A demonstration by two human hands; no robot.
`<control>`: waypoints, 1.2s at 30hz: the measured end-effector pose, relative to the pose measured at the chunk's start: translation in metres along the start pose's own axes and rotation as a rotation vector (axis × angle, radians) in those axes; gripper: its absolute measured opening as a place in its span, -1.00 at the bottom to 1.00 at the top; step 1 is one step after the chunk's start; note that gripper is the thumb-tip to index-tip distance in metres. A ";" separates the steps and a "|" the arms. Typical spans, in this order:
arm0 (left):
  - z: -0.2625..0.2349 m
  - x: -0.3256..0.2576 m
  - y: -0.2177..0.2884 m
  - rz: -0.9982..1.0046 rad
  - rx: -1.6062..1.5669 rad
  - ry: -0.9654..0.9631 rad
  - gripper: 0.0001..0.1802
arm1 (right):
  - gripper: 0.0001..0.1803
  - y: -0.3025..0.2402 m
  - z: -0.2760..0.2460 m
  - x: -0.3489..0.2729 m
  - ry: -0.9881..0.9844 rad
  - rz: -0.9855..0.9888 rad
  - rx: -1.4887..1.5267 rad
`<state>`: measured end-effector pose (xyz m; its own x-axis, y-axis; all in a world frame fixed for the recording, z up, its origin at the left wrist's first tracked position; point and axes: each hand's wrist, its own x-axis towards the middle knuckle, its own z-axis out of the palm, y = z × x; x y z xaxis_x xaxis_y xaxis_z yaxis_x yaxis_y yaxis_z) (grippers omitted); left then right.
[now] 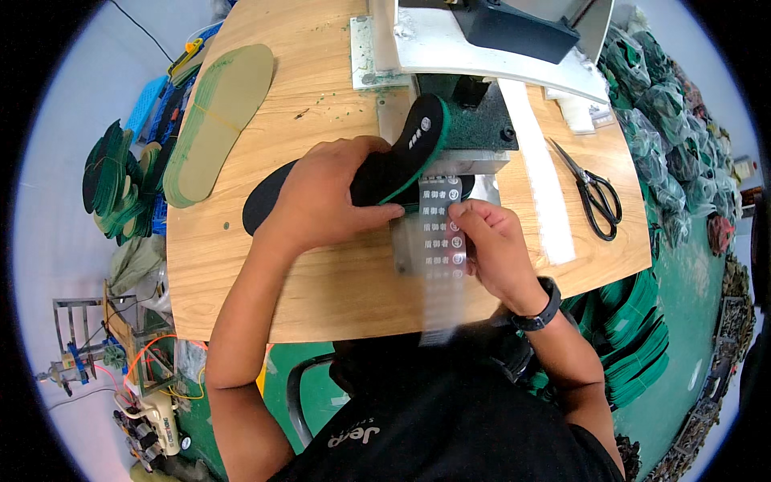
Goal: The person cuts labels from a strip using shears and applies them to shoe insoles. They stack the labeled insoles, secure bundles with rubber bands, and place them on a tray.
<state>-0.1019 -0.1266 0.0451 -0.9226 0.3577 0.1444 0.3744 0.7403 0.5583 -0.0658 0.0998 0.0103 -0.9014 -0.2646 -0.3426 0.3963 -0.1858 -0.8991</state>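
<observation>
Both forearms (250, 313) reach forward, the left hand (321, 193) curled palm down, the right hand (499, 247) pinching.

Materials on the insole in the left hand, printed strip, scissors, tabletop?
Black insole: likely foam, maybe fabric-faced; matte top, green edge, bends upward.
Printed strip: probably thin plastic film; translucent, slightly shiny.
Scissors: blades look like steel, metallic grey; handles likely plastic, smooth black.
Tabletop: pale wood grain, satin finish; solid wood or laminate, can't tell.
</observation>
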 end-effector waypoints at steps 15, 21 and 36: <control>-0.003 -0.007 -0.009 -0.266 -0.529 0.275 -0.77 | -0.77 -0.004 -0.004 -0.011 0.127 -0.057 0.124; 0.000 -0.010 -0.011 -0.165 -0.498 0.279 -0.83 | -0.72 -0.002 -0.001 0.002 0.059 -0.008 0.046; -0.002 -0.009 0.004 -0.169 -0.261 0.101 -0.68 | -0.70 -0.004 0.002 0.006 0.046 -0.017 -0.079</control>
<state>-0.0925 -0.1282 0.0476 -0.9790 0.1743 0.1053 0.1912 0.6088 0.7700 -0.0725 0.0975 0.0125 -0.9157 -0.2180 -0.3375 0.3675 -0.1145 -0.9230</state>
